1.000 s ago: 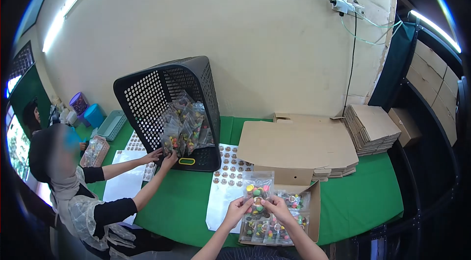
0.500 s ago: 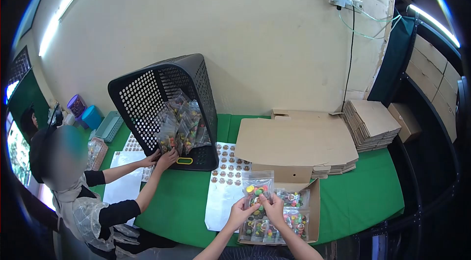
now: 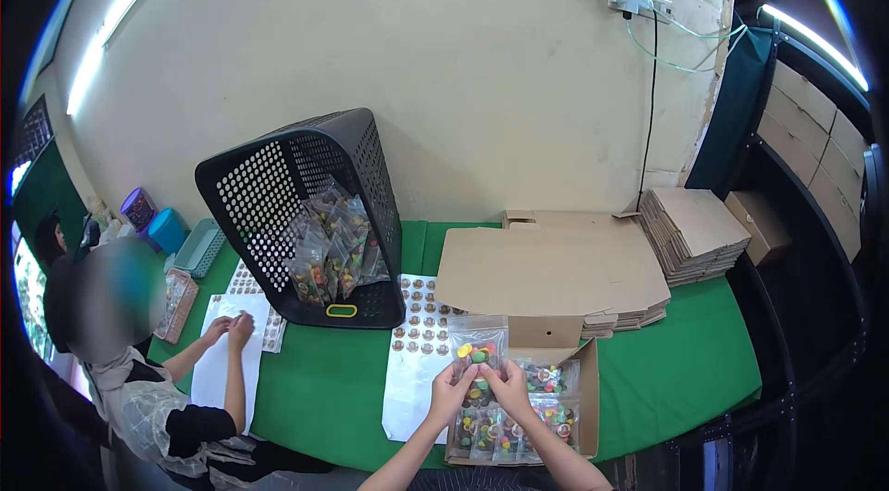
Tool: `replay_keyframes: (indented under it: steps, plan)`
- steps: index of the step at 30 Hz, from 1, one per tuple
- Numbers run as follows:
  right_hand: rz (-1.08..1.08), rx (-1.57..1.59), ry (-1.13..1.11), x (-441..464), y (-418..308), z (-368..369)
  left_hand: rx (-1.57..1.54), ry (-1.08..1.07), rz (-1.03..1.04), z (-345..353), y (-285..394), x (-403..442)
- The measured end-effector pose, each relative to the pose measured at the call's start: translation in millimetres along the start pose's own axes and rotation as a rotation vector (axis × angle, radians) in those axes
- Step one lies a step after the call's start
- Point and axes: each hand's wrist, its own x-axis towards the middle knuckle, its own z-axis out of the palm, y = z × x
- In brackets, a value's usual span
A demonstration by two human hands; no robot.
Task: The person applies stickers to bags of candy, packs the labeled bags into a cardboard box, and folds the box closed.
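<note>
1. At the far left, a co-worker brings both co-worker's hands close together over a white sheet.
2. Next, a black basket lies tipped on its side, small filled bags heaped inside; a sticker sheet lies between it and an open box.
3. The left hand pinches one side of the clear packet, thumb on its front face.
4. The clear packet is see-through and glossy, with round sweets in yellow, orange, green and darker tones gathered below a flat, nearly bare top. It is held over the left part of the open box. Its long axis runs near to far, top edge pointing away towards the wall; its exact tilt I cannot tell.
5. The right hand pinches the other side, thumb close to the left one, fingers curled behind.
6. Right of the clear packet, more filled packets lie in the open box, whose right wall stands close beyond the right hand. Flattened cardboard borders the far side.
7. Past that wall, a broad stretch of green cloth gives sideways room up to the curved edge of the counter.
</note>
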Motion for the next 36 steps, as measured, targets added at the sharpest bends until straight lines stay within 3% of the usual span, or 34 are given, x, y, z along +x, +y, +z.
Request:
replay_keyframes:
  steps: [7,10,13,16,22,26,28,31,34,36]
  plan:
    - [0.071,0.371,-0.028,9,8,2,-0.021,-0.043,0.002,-5,6,0]
    - [0.094,0.469,-0.058,6,-8,0,0.169,-0.031,-0.051,-6,28,-3]
    - [0.103,0.365,-0.147,3,0,7,0.083,-0.027,0.078,-16,3,2]
    - [0.213,0.272,-0.218,4,-17,-2,0.187,0.022,0.102,-19,2,0]
    - [0.123,0.445,-0.218,1,-22,8,0.232,0.124,0.098,-20,9,-3]
    - [0.105,0.319,-0.187,0,13,10,0.257,0.128,0.140,-25,-6,2]
    - [0.127,0.298,-0.171,1,16,9,0.260,0.126,0.125,-25,-13,4]
    - [0.257,0.526,-0.130,0,2,4,0.125,0.069,0.109,-20,-9,4]
    - [0.234,0.536,-0.123,3,-7,3,0.202,-0.007,0.131,-20,-16,8]
    - [0.211,0.374,-0.121,3,-16,1,0.248,-0.027,0.125,-17,-12,7]
